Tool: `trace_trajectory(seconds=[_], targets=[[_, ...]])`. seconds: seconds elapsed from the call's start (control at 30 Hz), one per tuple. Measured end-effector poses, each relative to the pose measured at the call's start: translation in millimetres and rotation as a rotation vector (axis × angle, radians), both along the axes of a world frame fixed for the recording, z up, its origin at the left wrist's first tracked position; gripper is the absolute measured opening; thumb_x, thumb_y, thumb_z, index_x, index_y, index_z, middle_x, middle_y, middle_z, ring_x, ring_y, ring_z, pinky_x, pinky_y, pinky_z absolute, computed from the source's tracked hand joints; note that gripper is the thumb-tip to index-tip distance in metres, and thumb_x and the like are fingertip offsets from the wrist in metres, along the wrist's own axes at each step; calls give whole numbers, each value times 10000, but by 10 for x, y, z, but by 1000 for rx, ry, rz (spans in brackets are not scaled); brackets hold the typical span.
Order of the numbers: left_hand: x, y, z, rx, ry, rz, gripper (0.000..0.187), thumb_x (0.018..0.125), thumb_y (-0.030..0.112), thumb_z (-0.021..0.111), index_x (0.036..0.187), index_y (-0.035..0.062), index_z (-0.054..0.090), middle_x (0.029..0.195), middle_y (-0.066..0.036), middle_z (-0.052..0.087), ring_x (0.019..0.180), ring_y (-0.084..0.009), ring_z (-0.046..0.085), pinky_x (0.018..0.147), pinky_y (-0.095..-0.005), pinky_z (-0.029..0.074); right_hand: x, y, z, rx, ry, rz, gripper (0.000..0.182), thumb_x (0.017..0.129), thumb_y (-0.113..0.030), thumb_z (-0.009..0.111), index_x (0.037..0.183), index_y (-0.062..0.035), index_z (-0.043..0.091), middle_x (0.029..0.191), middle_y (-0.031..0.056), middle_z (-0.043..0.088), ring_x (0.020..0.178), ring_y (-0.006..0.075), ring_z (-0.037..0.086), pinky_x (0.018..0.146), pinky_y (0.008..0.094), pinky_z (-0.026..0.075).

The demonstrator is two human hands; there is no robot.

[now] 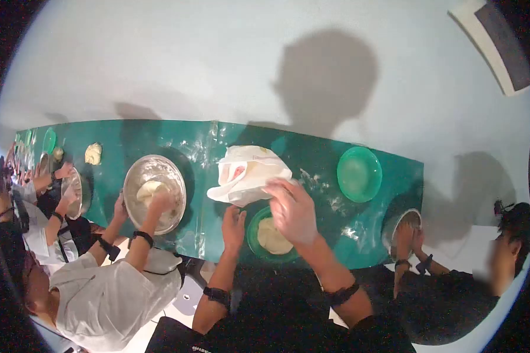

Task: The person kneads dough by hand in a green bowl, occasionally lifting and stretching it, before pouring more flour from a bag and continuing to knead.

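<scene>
A crumpled white plastic bag [247, 165] with its mouth gaping is in front of me, over the green table. My right hand [293, 213] pinches the bag's right edge between its fingers. Just below the bag is my left hand [234, 228], its thumb and fingers apart and holding nothing that I can see. Between my two hands a green bowl [252, 240] holds a pale lump of dough [273, 236]. My right hand and forearm hide part of this bowl's right side.
A co-worker on the left works dough in a metal bowl [179, 176]; another on the right has hands in a metal bowl [388, 230]. A green bowl [378, 176] and a dough lump [93, 153] sit on the floury green table [109, 197], against the wall.
</scene>
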State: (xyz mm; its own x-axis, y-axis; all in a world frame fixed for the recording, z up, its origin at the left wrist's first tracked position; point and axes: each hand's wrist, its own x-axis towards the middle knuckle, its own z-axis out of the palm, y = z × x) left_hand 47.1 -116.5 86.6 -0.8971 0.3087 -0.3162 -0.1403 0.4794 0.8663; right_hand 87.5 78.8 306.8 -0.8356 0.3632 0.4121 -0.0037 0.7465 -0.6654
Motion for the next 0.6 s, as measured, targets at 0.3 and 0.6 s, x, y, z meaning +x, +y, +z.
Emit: trace_trajectory(seconds=[0.3, 0.6], targets=[[-19, 46, 266, -24, -153, 65, 352, 987, 213, 700, 1263, 18, 599, 1120, -168, 733, 1002, -279, 722, 885, -388, 551, -1344, 77, -945, 459, -760, 309, 239, 946, -122, 580, 1081, -27, 753, 1005, 177, 748, 948, 351, 731, 863, 463, 588], [64, -399, -78, -81, -185, 72, 308, 1010, 252, 664, 1239, 49, 635, 1083, -167, 743, 1018, -284, 717, 911, -389, 538, -1467, -86, -1392, 264, -716, 369, 268, 952, -145, 559, 1111, -30, 741, 1066, 191, 736, 1009, 348, 715, 903, 462, 571]])
